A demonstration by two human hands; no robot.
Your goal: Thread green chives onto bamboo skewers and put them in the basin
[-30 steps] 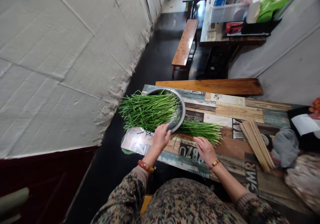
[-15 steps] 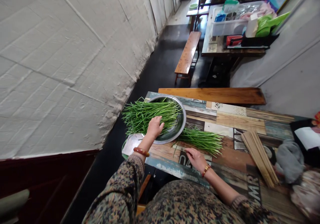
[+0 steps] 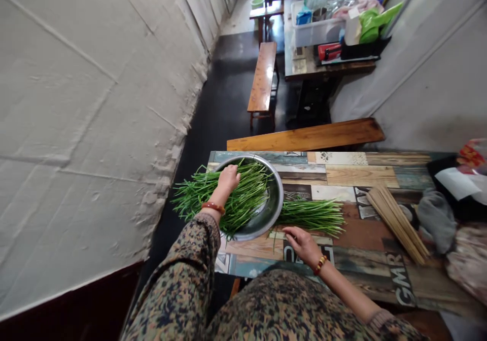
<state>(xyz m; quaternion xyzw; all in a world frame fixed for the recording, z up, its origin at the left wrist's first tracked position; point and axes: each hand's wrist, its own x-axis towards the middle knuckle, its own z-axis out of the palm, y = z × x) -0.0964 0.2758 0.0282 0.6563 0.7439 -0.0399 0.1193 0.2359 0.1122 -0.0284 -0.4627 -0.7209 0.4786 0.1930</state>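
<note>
A metal basin (image 3: pixel 277 206) stands at the left end of the table, heaped with long green chives (image 3: pixel 247 199) whose leafy ends hang over its left rim. My left hand (image 3: pixel 228 178) is on top of the heap, closed around some stalks near the far side. The fingertips are partly hidden. To the basin's right, a second bunch of chives (image 3: pixel 314 216) lies flat on the table. My right hand (image 3: pixel 303 242) is just in front of that bunch, fingers bent in a pinch. Whatever thin thing may be between those fingertips is too small to make out.
Flat wooden sticks (image 3: pixel 397 224) and a grey translucent bag (image 3: pixel 437 222) lie on the patterned table (image 3: pixel 365 252) to the right. A bench (image 3: pixel 308 135) runs along its far edge. Another table holds a clear plastic bin (image 3: pixel 317 34). The white wall (image 3: pixel 95 128) rises at left.
My left hand has moved toward the basin's far side, and chives now spread across to its near rim. My right hand stays by the table bunch. The whole view has turned slightly.
</note>
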